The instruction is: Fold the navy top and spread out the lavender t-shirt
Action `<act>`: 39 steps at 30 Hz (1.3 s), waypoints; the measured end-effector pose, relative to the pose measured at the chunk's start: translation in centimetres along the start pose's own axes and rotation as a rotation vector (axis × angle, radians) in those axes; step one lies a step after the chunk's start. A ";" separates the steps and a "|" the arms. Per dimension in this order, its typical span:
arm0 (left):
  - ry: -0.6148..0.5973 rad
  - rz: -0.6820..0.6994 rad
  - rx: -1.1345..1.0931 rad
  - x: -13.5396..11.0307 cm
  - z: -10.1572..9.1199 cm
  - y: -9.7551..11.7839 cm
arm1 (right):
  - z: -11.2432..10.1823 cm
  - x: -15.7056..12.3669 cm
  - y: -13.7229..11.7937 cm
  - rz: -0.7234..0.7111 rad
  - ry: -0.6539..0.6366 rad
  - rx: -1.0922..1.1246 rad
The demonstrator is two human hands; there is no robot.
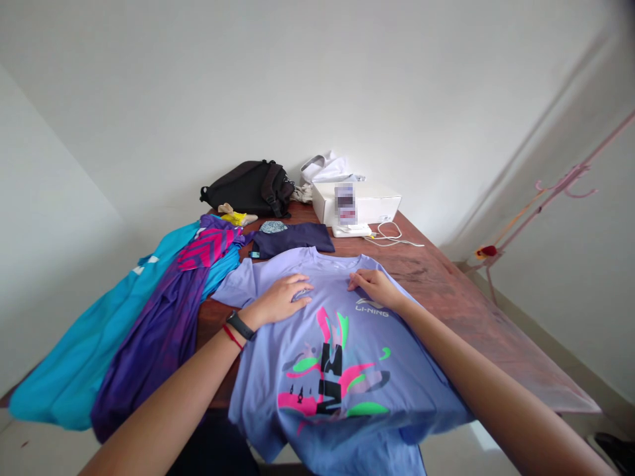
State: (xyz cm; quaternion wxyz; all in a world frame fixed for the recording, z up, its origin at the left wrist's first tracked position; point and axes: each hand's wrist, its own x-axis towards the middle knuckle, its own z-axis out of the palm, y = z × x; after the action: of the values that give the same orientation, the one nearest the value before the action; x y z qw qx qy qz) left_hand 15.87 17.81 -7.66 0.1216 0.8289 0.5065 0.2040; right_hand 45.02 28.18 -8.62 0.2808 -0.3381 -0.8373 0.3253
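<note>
A lavender T-shirt (342, 277) with a pink, green and black print lies front side up in front of me, neckline away from me. Its lower part hangs over the table's near edge. My left hand (282, 297), with a dark band and a red string at the wrist, rests on the left chest with fingers apart. On the right chest, above the white lettering, my right hand (376, 285) has its fingers curled together against the fabric. Beyond the neckline is a folded dark T-shirt (297, 239).
Blue and purple garments (143, 317) drape over the left side of the wooden table (496, 330). Behind stand a black bag (243, 188), a white box (367, 198) and a small white device (351, 231) with a cable. A pink rack (560, 182) stands at right.
</note>
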 end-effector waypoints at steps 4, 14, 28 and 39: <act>0.003 -0.004 -0.001 0.0 0.0 0.1 | 0.1 0.0 0.2 0.006 0.003 -0.003; -0.004 -0.009 0.002 0.0 0.0 0.1 | 0.0 0.0 0.1 -0.001 0.002 -0.003; 0.003 -0.002 -0.010 0.0 0.0 0.0 | 0.0 0.0 0.0 0.001 -0.001 -0.012; 0.004 0.002 -0.014 0.0 0.0 0.1 | 0.0 0.0 0.0 -0.001 0.001 -0.013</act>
State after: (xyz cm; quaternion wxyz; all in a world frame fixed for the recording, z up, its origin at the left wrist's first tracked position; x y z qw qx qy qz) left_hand 15.93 17.79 -7.59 0.1263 0.8279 0.5047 0.2094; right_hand 45.05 28.14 -8.57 0.2793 -0.3399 -0.8393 0.3194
